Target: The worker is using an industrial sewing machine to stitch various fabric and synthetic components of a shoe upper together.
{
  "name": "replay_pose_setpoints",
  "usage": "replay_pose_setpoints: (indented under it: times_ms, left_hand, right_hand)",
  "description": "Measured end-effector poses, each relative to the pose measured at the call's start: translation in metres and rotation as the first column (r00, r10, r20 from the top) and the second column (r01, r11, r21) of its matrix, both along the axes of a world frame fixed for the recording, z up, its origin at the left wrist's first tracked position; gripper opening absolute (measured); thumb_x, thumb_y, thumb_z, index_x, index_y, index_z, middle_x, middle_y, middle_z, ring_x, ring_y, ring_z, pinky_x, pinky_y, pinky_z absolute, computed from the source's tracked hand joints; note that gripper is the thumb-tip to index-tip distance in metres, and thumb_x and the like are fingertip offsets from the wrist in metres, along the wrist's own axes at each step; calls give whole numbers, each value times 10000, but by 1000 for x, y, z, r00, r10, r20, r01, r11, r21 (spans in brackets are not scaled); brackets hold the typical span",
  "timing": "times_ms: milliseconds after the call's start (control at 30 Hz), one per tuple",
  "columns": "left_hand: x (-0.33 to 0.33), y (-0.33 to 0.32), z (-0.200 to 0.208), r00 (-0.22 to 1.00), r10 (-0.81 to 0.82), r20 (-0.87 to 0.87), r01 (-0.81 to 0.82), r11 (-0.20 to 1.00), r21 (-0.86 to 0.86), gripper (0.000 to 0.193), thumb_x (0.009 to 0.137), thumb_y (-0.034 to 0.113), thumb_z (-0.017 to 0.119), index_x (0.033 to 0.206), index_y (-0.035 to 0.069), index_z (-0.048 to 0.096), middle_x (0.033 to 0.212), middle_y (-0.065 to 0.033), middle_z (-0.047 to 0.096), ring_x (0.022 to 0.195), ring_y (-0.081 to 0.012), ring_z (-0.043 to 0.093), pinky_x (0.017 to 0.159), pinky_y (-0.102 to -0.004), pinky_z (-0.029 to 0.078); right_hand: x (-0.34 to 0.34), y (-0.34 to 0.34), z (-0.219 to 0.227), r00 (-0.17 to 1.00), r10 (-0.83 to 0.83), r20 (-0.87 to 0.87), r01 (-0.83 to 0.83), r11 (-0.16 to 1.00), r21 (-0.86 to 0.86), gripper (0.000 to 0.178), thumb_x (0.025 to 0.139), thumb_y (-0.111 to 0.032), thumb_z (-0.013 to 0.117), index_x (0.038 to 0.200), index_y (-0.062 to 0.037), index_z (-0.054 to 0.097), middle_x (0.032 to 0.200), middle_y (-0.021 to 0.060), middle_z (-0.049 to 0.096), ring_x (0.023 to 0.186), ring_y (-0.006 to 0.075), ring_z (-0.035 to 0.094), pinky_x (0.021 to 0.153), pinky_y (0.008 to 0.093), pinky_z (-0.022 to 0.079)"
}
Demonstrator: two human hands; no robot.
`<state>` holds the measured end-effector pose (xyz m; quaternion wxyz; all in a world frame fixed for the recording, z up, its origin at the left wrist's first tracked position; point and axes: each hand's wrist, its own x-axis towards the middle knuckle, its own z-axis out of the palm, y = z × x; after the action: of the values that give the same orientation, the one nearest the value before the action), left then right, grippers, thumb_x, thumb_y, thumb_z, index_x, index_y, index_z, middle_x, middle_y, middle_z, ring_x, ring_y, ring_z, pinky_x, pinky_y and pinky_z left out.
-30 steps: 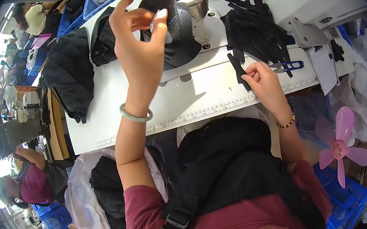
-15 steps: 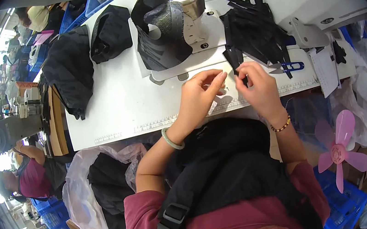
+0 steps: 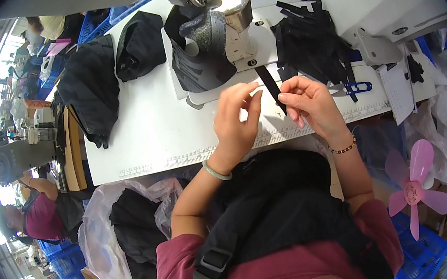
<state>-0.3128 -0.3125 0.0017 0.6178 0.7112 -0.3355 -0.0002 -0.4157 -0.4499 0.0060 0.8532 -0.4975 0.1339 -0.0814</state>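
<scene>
Thumb and forefinger of the bare right hand (image 3: 312, 104) are closed in a pinch on a narrow, flat, black strip (image 3: 271, 89), gripping its right edge toward the lower end. The strip slants up and left from that pinch, its upper end close to the white base of a sewing machine with a shiny rounded metal post (image 3: 235, 8) — whether it touches the base, I cannot tell.

Just left of the grip is the bare left hand (image 3: 234, 116), thumb and forefinger curved toward each other with a gap between the tips, holding nothing that shows; its fingertips stand near the strip, apart from it. A pale green ring bangle (image 3: 216, 171) circles the left wrist, a dark beaded bracelet (image 3: 344, 147) the right.

Up and right of the pinch lies a loose pile of flat black strips (image 3: 309, 43), and to the right a pair of blue-handled metal snips (image 3: 348, 89). Up and left, a curved dark grey patterned fabric piece (image 3: 200, 72) sits at the machine — beyond it, farther left, two bundles of black cloth (image 3: 90, 89) rest on the white tabletop (image 3: 146, 110). Below the grip, a printed ruler scale (image 3: 203, 156) runs along the table's near edge.
</scene>
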Motion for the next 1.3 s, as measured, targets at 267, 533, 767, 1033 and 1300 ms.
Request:
replay_pose_setpoints:
  times_ms: [267,533,767,1033,1300]
  left_hand:
    - [14,-3,23,841,-173,512,195,981,12,286,735,-84,634,995,36,626,917,-61,612,784,-205,565,666,-288,467]
    - [9,-2,29,939,-338,64,341,939,-48,221,758,-105,599,969,-42,596,916,-78,576,772,-107,557,693,-213,472]
    - [13,1,26,946,-316,70,317,949,8,179,763,-109,595,929,-43,591,860,-80,576,759,-108,563,694,-214,480]
    - [15,2,20,936,-351,-15,350,935,-64,132,784,-105,579,906,-56,583,855,-77,573,772,-113,560,707,-225,484]
    - [3,0,30,879,-311,-360,226,939,-259,66,820,-17,600,881,-19,574,806,-15,583,683,-56,546,609,-194,446]
  right_hand:
    - [1,15,19,965,-179,192,214,960,-182,75,841,-23,613,906,-14,579,715,-3,550,559,26,488,403,159,345]
    - [13,22,24,912,-250,327,361,867,-344,87,845,17,594,921,-1,556,828,1,569,678,21,521,576,156,421]
    - [14,20,26,942,-184,279,257,933,-251,95,856,8,580,944,-4,547,816,18,581,678,36,542,573,165,443]
    - [17,19,29,950,-171,263,257,905,-339,102,843,-3,598,928,-9,542,794,17,583,676,28,539,561,158,432]
    - [24,25,17,929,-200,310,337,801,-495,127,845,-10,583,960,-12,528,885,21,545,669,33,527,557,160,411]
